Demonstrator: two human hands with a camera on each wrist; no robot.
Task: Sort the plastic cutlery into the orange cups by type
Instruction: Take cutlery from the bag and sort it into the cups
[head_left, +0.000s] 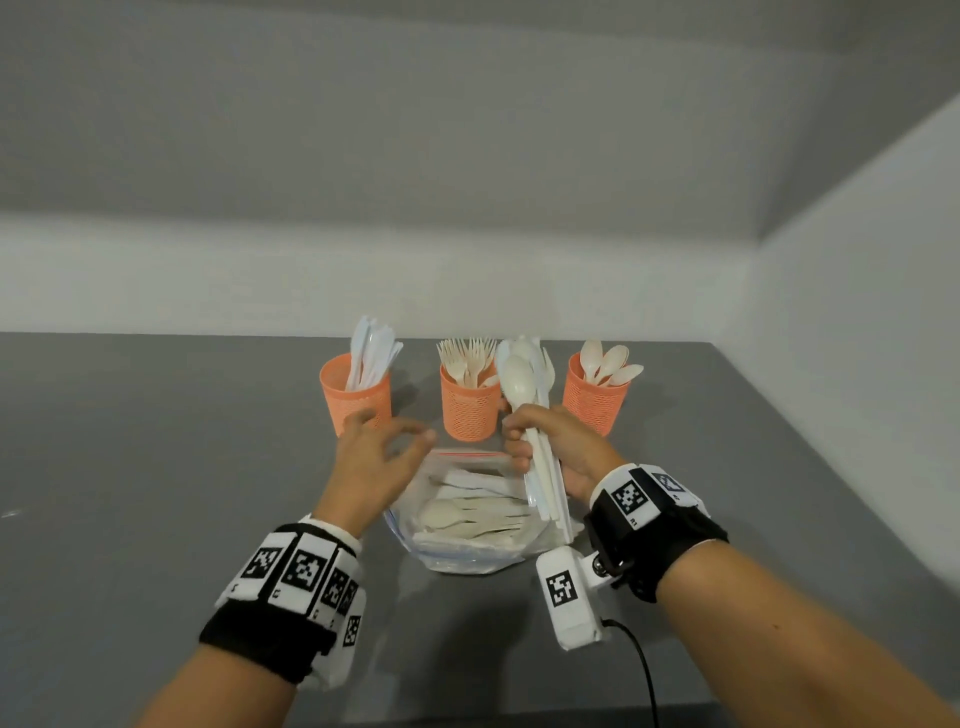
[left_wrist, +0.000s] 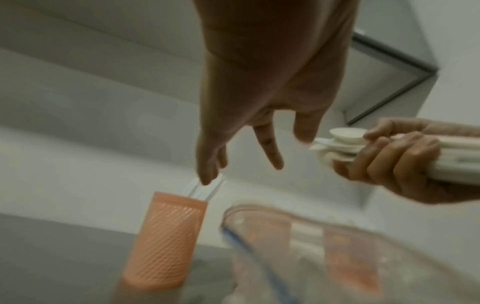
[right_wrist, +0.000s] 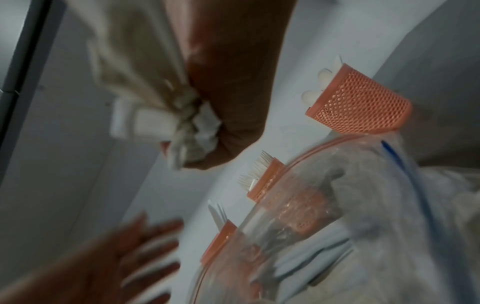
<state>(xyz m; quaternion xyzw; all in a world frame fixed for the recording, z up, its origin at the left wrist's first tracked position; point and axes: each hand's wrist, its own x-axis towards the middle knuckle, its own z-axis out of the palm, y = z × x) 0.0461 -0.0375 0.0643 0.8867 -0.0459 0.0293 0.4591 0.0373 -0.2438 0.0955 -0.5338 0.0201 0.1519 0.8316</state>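
Three orange mesh cups stand in a row on the grey table: the left cup (head_left: 356, 392) holds white knives, the middle cup (head_left: 469, 404) forks, the right cup (head_left: 595, 397) spoons. My right hand (head_left: 553, 447) grips an upright bundle of white cutlery (head_left: 524, 395) with spoon bowls on top, above the bag. My left hand (head_left: 376, 454) hovers with spread fingers in front of the left cup and holds nothing. In the left wrist view the empty left hand (left_wrist: 249, 148) hangs above the knife cup (left_wrist: 166, 240). The right wrist view shows the bundle (right_wrist: 145, 121) in my fist.
A clear zip bag (head_left: 467, 512) with more cutlery lies open on the table between my hands. White walls close the back and right side of the table. A black cable (head_left: 641, 670) runs from the right wrist camera.
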